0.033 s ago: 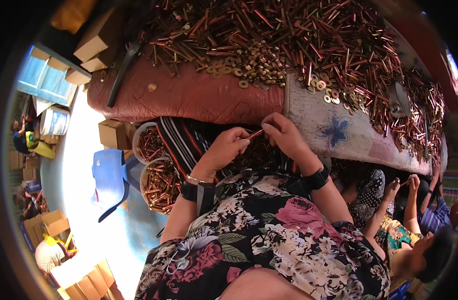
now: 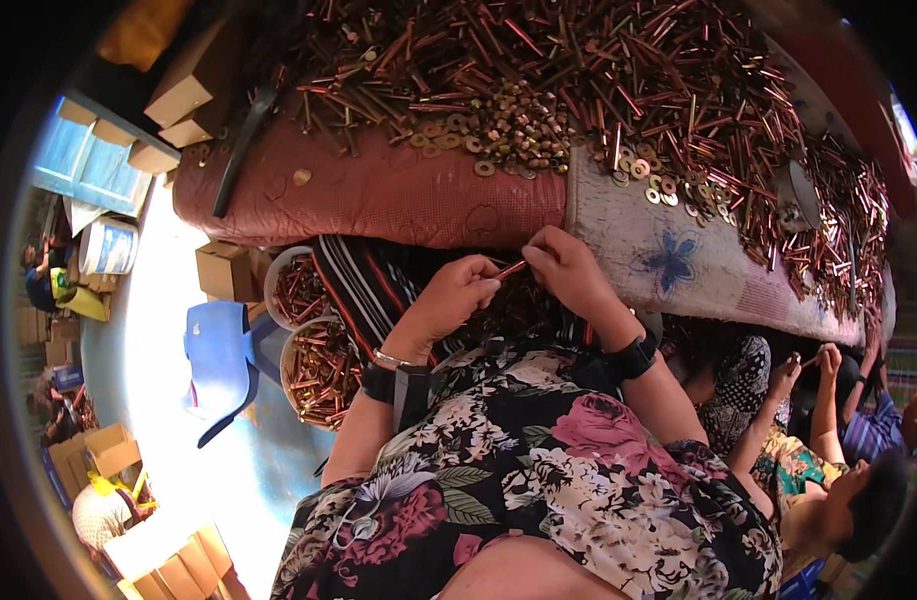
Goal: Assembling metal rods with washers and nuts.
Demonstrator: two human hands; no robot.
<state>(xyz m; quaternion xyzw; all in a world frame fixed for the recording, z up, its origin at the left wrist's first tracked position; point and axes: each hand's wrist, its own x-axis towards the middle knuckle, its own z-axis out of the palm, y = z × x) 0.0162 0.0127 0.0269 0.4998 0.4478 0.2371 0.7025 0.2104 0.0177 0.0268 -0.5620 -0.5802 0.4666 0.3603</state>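
Almost nothing had shifted before us as the left hand [image 2: 468,290] pinched a metal rod [image 2: 512,269] and the right hand [image 2: 570,268] gripped its other end, work seemingly mid-step.

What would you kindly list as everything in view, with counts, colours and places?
metal rod: one, coppery, between hands
loose rods: many, coppery, across the top
nuts: dozens, brassy, piled top centre
washers: many, golden, near edge of heap
padded covers: two, red and pale, under heap
bar: one, black, upper left
tubs: two, white, left of lap
striped cloth: one, mostly black, by tubs
chair: one, blue, left
bucket: one, white-blue, far left
boxes: many, brown, left side
other people: several, varied clothing, both sides
floral garment: one, black, lower centre
wristbands: two, black, both wrists
left hand: one, bare, pinching rod
right hand: one, bare, rod's right end
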